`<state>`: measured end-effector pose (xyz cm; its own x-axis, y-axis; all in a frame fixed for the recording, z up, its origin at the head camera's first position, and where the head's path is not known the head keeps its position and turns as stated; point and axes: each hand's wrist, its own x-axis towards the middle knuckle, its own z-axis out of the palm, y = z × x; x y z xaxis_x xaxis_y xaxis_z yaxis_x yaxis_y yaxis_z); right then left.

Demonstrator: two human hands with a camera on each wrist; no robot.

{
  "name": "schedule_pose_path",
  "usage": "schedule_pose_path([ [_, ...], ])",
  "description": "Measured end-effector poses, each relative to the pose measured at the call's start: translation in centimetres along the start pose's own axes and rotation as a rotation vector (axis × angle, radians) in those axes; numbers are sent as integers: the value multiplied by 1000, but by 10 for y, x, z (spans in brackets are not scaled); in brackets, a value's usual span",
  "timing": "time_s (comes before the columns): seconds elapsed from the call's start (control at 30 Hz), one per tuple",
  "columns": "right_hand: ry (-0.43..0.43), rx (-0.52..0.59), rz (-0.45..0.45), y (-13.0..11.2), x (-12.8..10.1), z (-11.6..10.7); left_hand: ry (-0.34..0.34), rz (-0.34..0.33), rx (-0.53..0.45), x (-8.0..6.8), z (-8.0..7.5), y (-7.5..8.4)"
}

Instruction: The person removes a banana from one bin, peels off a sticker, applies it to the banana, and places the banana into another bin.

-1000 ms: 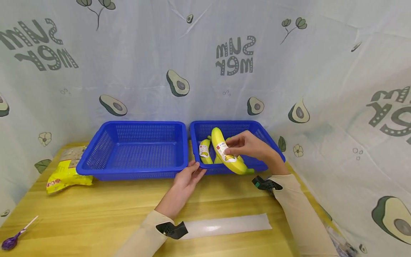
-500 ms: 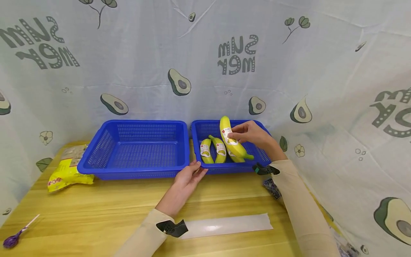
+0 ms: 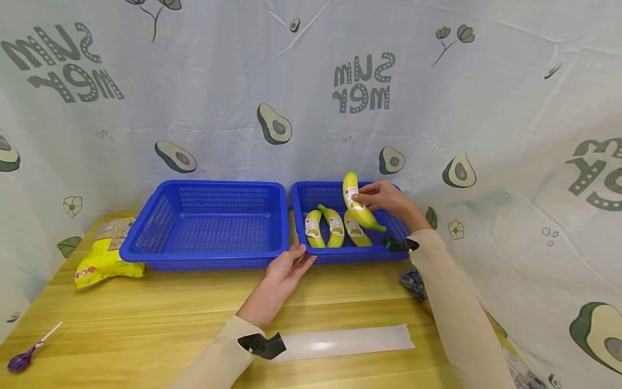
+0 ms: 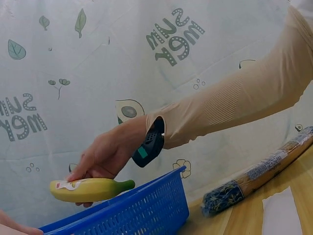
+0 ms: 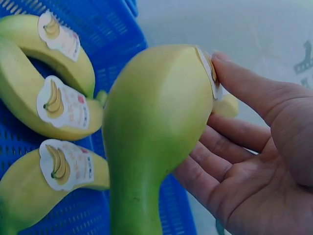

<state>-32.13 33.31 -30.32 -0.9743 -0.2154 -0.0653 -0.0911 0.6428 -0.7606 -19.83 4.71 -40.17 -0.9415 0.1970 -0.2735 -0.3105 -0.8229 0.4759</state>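
Note:
My right hand (image 3: 389,199) pinches a yellow banana (image 3: 364,216) with a white label, thumb on one side and fingers on the other. It hangs above the smaller blue basket (image 3: 352,255), tilted, its green end toward the near right. Inside that basket lie three more labelled bananas, among them a left banana (image 3: 313,229), a middle banana (image 3: 334,228) and a right banana (image 3: 356,229). At the basket's near left corner my left hand (image 3: 281,276) holds the rim, thumb on top and fingers below. The right wrist view shows the held banana (image 5: 151,107) close up.
A larger blue basket (image 3: 209,256) with nothing in it stands to the left. Beside it lies a yellow packet (image 3: 108,253); a purple lollipop (image 3: 20,361) is at the near left. A white strip (image 3: 347,343) lies in front, and a long wrapped pack (image 4: 259,171) at the right.
My right hand has carried the banana back and to the right, off the others, so the three in the basket show fully. The left hand has stayed at the basket corner.

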Motion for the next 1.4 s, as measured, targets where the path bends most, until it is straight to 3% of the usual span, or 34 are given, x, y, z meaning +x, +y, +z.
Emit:
schedule_pose_path([
  [0.3, -8, 21, 101, 17, 9, -5, 1, 6, 6, 2, 1, -1],
  [0.53, -4, 52, 151, 28, 15, -7, 53, 6, 19, 6, 3, -2],
  [1.0, -22, 36, 253, 48, 13, -6, 14, 8, 27, 4, -2, -2],
  [1.4, -81, 9, 267, 58, 14, -5, 2, 12, 40, 3, -3, -2],
])
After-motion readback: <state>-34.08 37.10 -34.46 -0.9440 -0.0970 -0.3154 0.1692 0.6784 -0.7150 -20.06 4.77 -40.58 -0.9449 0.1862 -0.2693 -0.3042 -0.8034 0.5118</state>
